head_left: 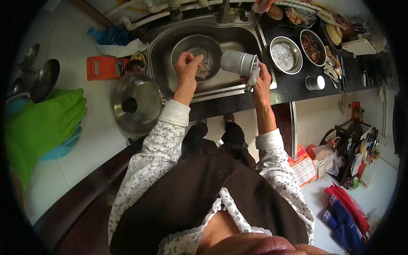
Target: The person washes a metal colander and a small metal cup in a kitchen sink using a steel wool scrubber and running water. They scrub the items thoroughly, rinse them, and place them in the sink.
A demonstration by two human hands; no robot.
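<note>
My right hand (262,80) grips a grey perforated cylindrical holder (239,61), tipped on its side over the right part of the sink. A crumpled grey mesh-like cloth (253,77) is held against its rim by the same hand. My left hand (186,68) is closed, thumb and fingers drawn together, above a metal basin (175,54) standing in the sink; what the fingers hold, if anything, is too small to make out. Some pale pieces (205,70) lie at the bottom of the basin.
The steel sink (244,40) has a faucet (223,12) at its back. Left stand a glass pot lid (136,104), an orange grater-like tool (100,68) and green gloves (46,123). Right are a metal bowl (285,55), a bowl of brown food (312,49) and a white cup (315,83).
</note>
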